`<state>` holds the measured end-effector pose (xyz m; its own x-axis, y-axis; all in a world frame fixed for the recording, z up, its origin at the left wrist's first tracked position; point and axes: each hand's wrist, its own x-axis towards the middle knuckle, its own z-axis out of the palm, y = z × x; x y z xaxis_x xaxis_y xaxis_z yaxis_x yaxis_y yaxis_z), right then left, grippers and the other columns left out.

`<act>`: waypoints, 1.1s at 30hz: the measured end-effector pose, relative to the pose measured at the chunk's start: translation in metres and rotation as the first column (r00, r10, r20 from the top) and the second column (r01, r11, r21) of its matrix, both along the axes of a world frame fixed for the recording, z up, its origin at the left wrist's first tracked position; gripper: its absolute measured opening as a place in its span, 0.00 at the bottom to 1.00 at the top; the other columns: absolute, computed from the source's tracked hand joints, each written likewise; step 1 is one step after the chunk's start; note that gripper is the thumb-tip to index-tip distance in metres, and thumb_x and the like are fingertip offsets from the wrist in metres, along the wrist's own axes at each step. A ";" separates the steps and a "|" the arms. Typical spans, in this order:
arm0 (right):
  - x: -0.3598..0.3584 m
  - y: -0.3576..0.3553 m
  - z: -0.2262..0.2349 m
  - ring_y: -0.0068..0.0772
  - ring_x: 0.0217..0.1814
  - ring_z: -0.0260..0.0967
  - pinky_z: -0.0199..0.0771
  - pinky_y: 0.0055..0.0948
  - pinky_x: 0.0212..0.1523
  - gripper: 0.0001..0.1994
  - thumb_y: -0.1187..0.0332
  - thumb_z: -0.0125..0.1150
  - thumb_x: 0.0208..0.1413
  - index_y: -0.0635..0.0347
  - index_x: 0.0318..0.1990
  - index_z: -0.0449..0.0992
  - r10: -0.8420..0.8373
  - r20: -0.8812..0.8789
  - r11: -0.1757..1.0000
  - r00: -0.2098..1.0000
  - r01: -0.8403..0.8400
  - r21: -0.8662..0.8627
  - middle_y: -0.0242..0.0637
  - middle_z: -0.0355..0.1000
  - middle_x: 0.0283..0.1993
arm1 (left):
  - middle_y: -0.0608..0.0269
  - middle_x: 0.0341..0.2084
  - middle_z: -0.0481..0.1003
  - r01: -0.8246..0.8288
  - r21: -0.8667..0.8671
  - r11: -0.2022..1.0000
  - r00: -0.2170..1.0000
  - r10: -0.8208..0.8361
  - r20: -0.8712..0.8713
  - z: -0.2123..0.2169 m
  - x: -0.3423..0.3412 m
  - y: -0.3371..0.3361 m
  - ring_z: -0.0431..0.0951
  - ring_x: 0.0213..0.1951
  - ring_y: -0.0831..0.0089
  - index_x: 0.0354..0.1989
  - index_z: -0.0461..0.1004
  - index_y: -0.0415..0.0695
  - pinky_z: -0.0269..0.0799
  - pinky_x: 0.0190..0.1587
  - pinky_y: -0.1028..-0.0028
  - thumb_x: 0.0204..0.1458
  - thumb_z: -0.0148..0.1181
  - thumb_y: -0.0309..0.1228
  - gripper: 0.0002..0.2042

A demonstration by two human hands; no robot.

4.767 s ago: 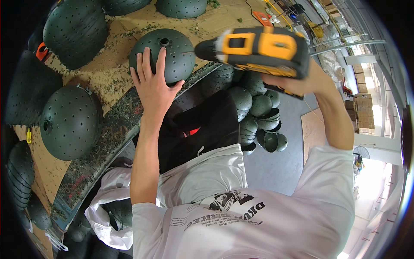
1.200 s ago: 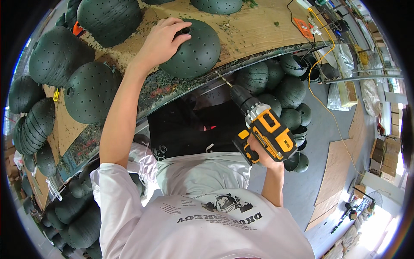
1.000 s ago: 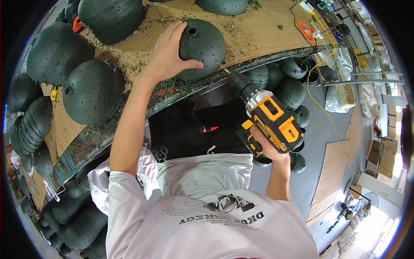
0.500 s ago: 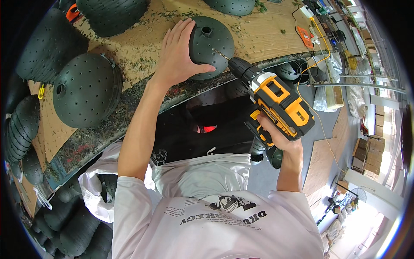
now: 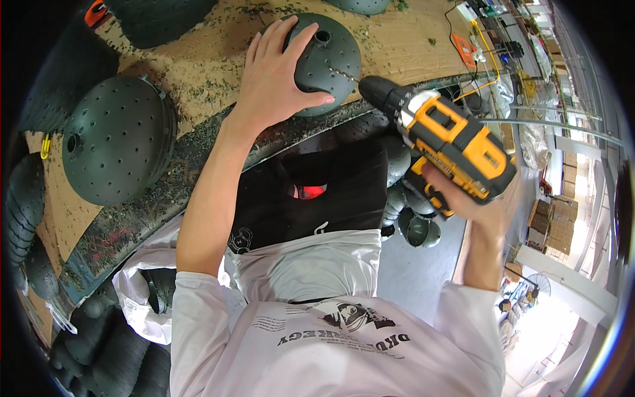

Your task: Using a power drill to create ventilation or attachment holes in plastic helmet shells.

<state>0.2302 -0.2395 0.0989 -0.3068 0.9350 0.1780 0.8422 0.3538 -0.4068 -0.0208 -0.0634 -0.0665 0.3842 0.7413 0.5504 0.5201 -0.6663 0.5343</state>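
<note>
A dark green plastic dome [image 5: 339, 56] with small holes and a short round collar lies on the cardboard-covered bench. My left hand [image 5: 272, 83] grips its left side, the thumb along the near face and the fingers over the far side. In my right hand [image 5: 463, 198] is a yellow-and-black cordless drill [image 5: 456, 135], held by its handle and pointing left and away. Its thin drill bit [image 5: 345, 75] overlaps the dome's right face; whether the tip is in a hole I cannot tell.
A larger stack of perforated domes [image 5: 122, 139] sits left on the bench, beside more nested dark shells [image 5: 159, 20]. Green shavings litter the cardboard [image 5: 397, 53]. A yellow cord [image 5: 493, 73] runs at the far right. Stacked domes [image 5: 106, 351] fill the lower left.
The drill and my right hand have moved rightward, with the right elbow further out. My left hand keeps its grip on the dome. The whole view has shifted slightly.
</note>
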 end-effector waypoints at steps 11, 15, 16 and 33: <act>0.005 0.061 0.063 0.49 0.54 0.75 0.75 0.38 0.56 0.23 0.69 0.72 0.51 0.58 0.56 0.78 0.255 0.228 0.966 0.940 -0.237 -0.105 0.42 0.78 0.53 | 0.43 0.73 0.53 0.003 -0.109 0.994 0.990 -0.018 -0.142 0.018 -0.004 -0.001 0.52 0.74 0.42 0.75 0.56 0.48 0.48 0.75 0.44 0.37 0.82 0.48 0.55; -0.029 0.076 0.061 0.47 0.56 0.76 0.76 0.40 0.57 0.27 0.67 0.75 0.49 0.58 0.58 0.76 0.049 0.363 0.926 0.930 0.094 -0.366 0.45 0.78 0.54 | 0.48 0.72 0.57 0.007 -0.025 1.000 0.994 -0.009 -0.109 0.003 0.001 0.000 0.56 0.73 0.45 0.73 0.60 0.52 0.52 0.74 0.47 0.42 0.79 0.49 0.49; -0.051 0.079 0.054 0.45 0.53 0.79 0.78 0.39 0.58 0.31 0.67 0.78 0.47 0.60 0.60 0.74 -0.152 0.346 0.837 0.926 0.307 -0.452 0.46 0.79 0.53 | 0.53 0.72 0.59 0.033 0.033 0.999 0.999 -0.032 -0.035 -0.006 0.001 0.002 0.57 0.73 0.48 0.73 0.62 0.56 0.53 0.73 0.48 0.37 0.81 0.46 0.50; 0.050 -0.068 -0.033 0.30 0.48 0.81 0.81 0.31 0.50 0.20 0.77 0.78 0.48 0.58 0.51 0.83 -0.062 -0.194 0.989 0.979 0.086 0.121 0.35 0.83 0.48 | 0.47 0.72 0.60 -0.009 0.022 1.000 0.999 0.010 -0.032 -0.007 0.011 0.007 0.58 0.72 0.44 0.71 0.64 0.53 0.53 0.73 0.48 0.47 0.70 0.61 0.45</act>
<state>0.2803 -0.3074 0.0660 -0.1871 0.9196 0.3454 0.7803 0.3527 -0.5165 -0.0101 -0.0566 -0.0738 0.3948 0.7331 0.5538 0.5432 -0.6724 0.5028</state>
